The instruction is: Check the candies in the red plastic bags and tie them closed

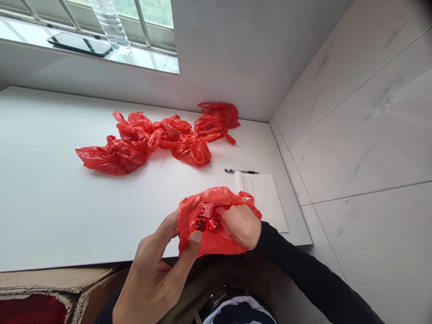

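A red plastic bag (209, 243) is held open over the near edge of the white table (50, 207). My left hand (158, 270) pinches the bag's near rim between thumb and fingers. My right hand (239, 225) reaches into the bag's mouth with curled fingers, touching small red wrapped packets (205, 217) inside. Whether it grips one is hidden.
Several crumpled red plastic bags (158, 139) lie in a row further back on the table. A pen (241, 171) and a sheet of paper (266, 198) sit by the right wall. A phone (79, 44) and a clear bottle (111, 27) are on the windowsill. A cardboard box (50, 288) stands at lower left.
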`<state>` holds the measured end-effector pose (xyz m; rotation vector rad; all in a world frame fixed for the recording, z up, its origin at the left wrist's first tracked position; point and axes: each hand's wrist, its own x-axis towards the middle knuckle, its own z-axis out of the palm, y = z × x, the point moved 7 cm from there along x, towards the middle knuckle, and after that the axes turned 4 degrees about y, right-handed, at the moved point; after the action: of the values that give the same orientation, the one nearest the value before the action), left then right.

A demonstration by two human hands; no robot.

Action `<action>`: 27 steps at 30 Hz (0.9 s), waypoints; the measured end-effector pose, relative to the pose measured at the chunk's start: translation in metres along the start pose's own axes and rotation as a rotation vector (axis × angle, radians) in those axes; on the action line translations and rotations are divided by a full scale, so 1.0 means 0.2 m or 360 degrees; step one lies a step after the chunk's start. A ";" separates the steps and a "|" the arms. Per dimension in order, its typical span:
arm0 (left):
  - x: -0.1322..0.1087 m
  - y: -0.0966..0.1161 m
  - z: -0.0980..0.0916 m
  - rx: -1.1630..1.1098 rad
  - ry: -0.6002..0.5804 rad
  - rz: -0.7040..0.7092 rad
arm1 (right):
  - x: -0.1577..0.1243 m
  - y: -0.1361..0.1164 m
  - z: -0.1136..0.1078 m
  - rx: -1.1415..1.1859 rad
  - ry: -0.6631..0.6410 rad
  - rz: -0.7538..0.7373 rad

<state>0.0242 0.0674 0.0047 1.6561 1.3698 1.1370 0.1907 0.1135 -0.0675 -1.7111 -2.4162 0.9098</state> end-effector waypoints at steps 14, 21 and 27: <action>0.05 0.06 -0.05 -0.0617 0.0096 -0.0017 | -0.23 0.21 -0.38 0.0006 0.0734 -0.0064; 0.16 0.10 0.02 -0.0639 -0.0045 -0.0388 | -0.39 -0.07 -0.66 0.0069 0.1070 -0.0249; 0.10 0.28 0.23 -0.0327 -0.0532 -0.0138 | -0.46 -0.29 -0.64 0.0305 0.0865 -0.0553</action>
<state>0.0884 0.0772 0.0434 1.5405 1.0648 0.8723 0.2238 0.0768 0.0930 -1.2147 -2.0832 0.5218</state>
